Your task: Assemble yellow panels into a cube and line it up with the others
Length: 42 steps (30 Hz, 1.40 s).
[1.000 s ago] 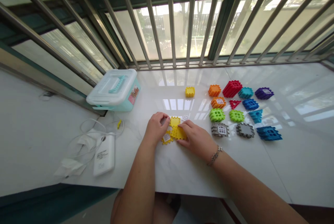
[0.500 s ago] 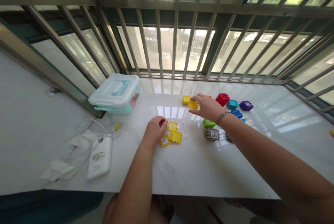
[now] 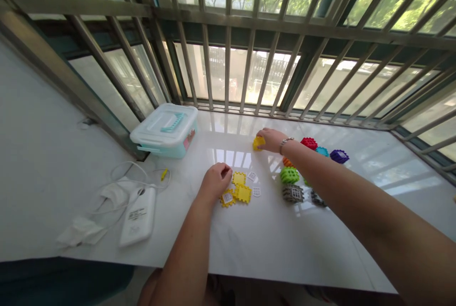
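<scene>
My right hand [image 3: 273, 139] reaches across the table with its fingers closed around yellow building-block pieces [image 3: 258, 143]. Its fingers partly cover them, so I cannot tell whether it grips one panel or the small block there. My left hand [image 3: 218, 180] rests curled on the table, and whether anything is inside its fingers is hidden. Beside it lie flat yellow square panels with toothed edges [image 3: 242, 193]. One yellow panel [image 3: 227, 197] bears a white window piece. Two loose white window pieces [image 3: 256, 191] lie just right of the panels.
Right of centre stand toothed blocks: green [image 3: 289, 175], grey [image 3: 293, 193], red [image 3: 308, 143] and purple [image 3: 339, 156], some behind my right forearm. A lidded turquoise box [image 3: 164, 130] sits at back left. A white power bank [image 3: 138, 215] with cables lies at left. Metal window bars [image 3: 245, 73] border the back.
My right hand has brought the yellow panel it held against the small yellow block at the back. My left hand stays curled beside the panels. The view has shifted slightly.
</scene>
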Each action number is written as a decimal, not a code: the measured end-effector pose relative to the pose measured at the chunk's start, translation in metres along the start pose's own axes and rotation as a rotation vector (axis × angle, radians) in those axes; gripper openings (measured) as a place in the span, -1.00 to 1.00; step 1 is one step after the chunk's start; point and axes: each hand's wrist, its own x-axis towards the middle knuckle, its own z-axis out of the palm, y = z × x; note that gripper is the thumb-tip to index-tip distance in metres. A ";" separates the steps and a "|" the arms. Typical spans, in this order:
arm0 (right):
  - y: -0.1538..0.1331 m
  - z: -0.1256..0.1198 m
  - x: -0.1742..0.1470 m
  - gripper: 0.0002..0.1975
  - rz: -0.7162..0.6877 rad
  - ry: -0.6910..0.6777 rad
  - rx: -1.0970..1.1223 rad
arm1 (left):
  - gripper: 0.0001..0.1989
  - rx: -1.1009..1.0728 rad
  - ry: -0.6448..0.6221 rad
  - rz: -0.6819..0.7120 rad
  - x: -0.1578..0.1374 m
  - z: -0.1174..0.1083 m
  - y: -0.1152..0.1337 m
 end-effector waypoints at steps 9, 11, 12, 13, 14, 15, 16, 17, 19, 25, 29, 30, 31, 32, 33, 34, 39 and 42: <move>-0.004 0.000 0.010 -0.40 0.017 -0.039 -0.003 | -0.88 0.022 -0.014 0.011 0.000 0.000 0.001; -0.003 -0.001 0.011 -0.40 0.022 -0.048 0.001 | -0.88 0.038 -0.015 0.026 0.000 0.000 0.002; -0.003 -0.001 0.011 -0.40 0.025 -0.052 0.004 | -0.88 0.044 -0.015 0.032 0.000 0.000 0.002; -0.003 0.000 0.011 -0.40 0.029 -0.055 0.007 | -0.89 0.047 -0.015 0.035 0.000 0.000 0.002; -0.003 0.000 0.010 -0.40 0.033 -0.057 0.010 | -0.89 0.049 -0.014 0.036 0.000 0.000 0.003; -0.003 0.001 0.010 -0.40 0.036 -0.059 0.013 | -0.89 0.049 -0.014 0.036 0.000 0.000 0.003; -0.003 0.002 0.010 -0.39 0.041 -0.060 0.015 | -0.89 0.048 -0.014 0.034 0.000 -0.001 0.003; -0.003 0.003 0.010 -0.39 0.045 -0.061 0.017 | -0.89 0.048 -0.015 0.032 0.000 -0.001 0.003; -0.003 0.004 0.010 -0.37 0.050 -0.063 0.021 | -0.89 0.047 -0.016 0.028 0.000 -0.001 0.003; -0.002 0.005 0.009 -0.25 0.041 -0.064 0.029 | -0.89 0.045 -0.021 0.028 0.001 0.000 0.003; 0.000 0.006 0.013 -0.15 0.022 -0.086 0.025 | -0.89 0.042 -0.017 0.032 0.001 0.000 0.003; 0.000 0.006 0.015 -0.14 0.015 -0.094 0.024 | -0.89 0.041 -0.016 0.033 0.001 0.000 0.003; 0.001 0.007 0.017 -0.13 0.010 -0.101 0.021 | -0.89 0.039 -0.016 0.033 0.001 0.000 0.003; 0.001 0.007 0.019 -0.12 0.007 -0.108 0.018 | -0.89 0.038 -0.015 0.032 0.001 0.000 0.003; 0.001 0.008 0.021 -0.12 0.007 -0.113 0.015 | -0.89 0.036 -0.015 0.032 0.001 0.000 0.003; 0.001 0.008 0.023 -0.13 0.009 -0.117 0.011 | -0.89 0.035 -0.016 0.032 0.001 -0.001 0.003; 0.001 0.012 0.030 -0.19 0.017 -0.129 -0.007 | -0.90 0.036 -0.018 0.024 0.001 -0.001 0.003; 0.000 0.014 0.031 -0.28 0.016 -0.141 -0.015 | -0.89 0.035 -0.017 0.026 0.001 -0.001 0.003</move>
